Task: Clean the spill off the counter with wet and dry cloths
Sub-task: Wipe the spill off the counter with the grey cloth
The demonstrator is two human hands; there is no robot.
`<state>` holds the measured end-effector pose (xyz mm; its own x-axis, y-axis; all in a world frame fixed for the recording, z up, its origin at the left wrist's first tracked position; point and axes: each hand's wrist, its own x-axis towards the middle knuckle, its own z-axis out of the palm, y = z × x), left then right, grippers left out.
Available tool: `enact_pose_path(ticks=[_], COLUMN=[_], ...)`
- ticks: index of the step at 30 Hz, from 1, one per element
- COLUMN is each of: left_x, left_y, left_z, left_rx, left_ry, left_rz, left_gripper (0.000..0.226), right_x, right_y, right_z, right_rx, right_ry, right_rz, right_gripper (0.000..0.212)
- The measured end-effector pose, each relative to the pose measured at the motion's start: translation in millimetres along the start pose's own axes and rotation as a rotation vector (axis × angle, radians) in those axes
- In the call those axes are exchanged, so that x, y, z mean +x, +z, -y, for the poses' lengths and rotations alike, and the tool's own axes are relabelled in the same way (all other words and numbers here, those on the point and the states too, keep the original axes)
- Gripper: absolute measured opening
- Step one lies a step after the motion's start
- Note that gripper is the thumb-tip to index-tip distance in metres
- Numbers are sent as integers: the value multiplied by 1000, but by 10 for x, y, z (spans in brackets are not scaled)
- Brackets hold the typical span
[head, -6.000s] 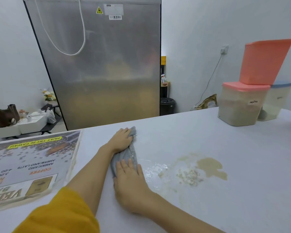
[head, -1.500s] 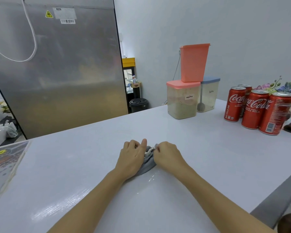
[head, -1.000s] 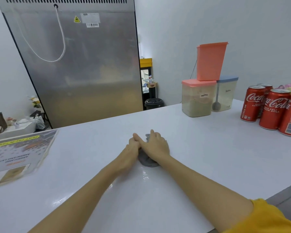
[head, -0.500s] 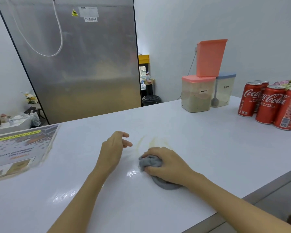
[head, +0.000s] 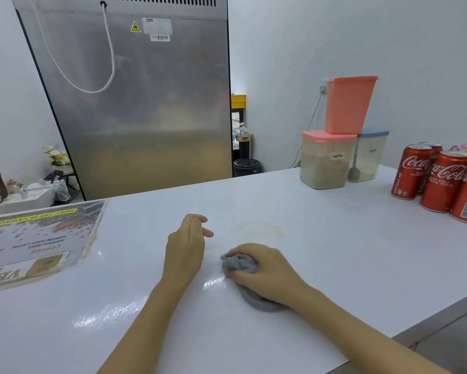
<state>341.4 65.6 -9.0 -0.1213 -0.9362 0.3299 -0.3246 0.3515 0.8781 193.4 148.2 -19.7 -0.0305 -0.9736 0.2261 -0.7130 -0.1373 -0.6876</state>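
Observation:
A bunched grey cloth (head: pixel 239 264) lies on the white counter (head: pixel 335 252), and my right hand (head: pixel 264 271) grips it with curled fingers. Just beyond the cloth a faint brownish ring of the spill (head: pixel 256 229) shows on the counter. Wet streaks (head: pixel 213 283) glisten to the left of the cloth. My left hand (head: pixel 186 244) rests on its edge on the counter, left of the cloth, fingers loosely bent and holding nothing.
A laminated menu sheet (head: pixel 35 238) lies at the counter's left. Labelled powder containers (head: pixel 325 160) with a pink tub (head: pixel 348 103) on top stand at the back right, beside several red cola cans (head: pixel 440 179). A steel fridge (head: pixel 135 103) stands behind. The counter's front edge (head: pixel 429 319) runs at the lower right.
My left hand has let go of the cloth and moved left. My right hand has drawn the bunched cloth towards me, uncovering the faint ring of spill.

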Motion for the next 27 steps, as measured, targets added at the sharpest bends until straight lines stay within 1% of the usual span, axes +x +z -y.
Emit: enact_pose_path(ticks=[3,5,7,10,13,15,16,17,18,19,20,23,25,27], left_x=[4,16,35,58,64,55,54,54,56,59,60,75,90,100], left_y=[10,8,2,-10,-5,7,14,14,9,-3,-14,-51,-72,-81], left_z=[-29,-47,-50,-28,-10,-20,-28,-41,-46,-64,-71,-70,-64,-64], left_rx=[1,12,26,37,39,54,59,65,71,74,75,80,79,83], left_ry=[-3,-2,0,-8,-7,9,16,19,21,24,24,21,17,21], left_rz=[3,-5,-17,-29,-37,-29,-26,-23,-22,-22,-27,-49,-66,-76], left_gripper=[40,41,41,42,43,43,43,43,43,43,43,43,42,43], right_x=[38,247,430,373,55,-56,-49,6,79,149,215,471,695,926], right_y=[-265,-280,-143,70,25,-133,-244,-350,-451,-546,-611,-633,-528,-397], right_z=[-203,-224,-156,-42,78,80,48,-28,-115,-202,-281,-501,-602,-590], right_rx=[-43,-55,-99,-87,66,237,348,442,484,463,411,185,50,-45], right_ry=[89,176,180,89,-5,12,65,143,221,280,313,342,333,315], right_rz=[-128,-183,-184,-110,40,104,92,45,-18,-84,-144,-294,-334,-315], right_gripper=[25,18,13,14,20,15,12,15,21,26,25,21,19,24])
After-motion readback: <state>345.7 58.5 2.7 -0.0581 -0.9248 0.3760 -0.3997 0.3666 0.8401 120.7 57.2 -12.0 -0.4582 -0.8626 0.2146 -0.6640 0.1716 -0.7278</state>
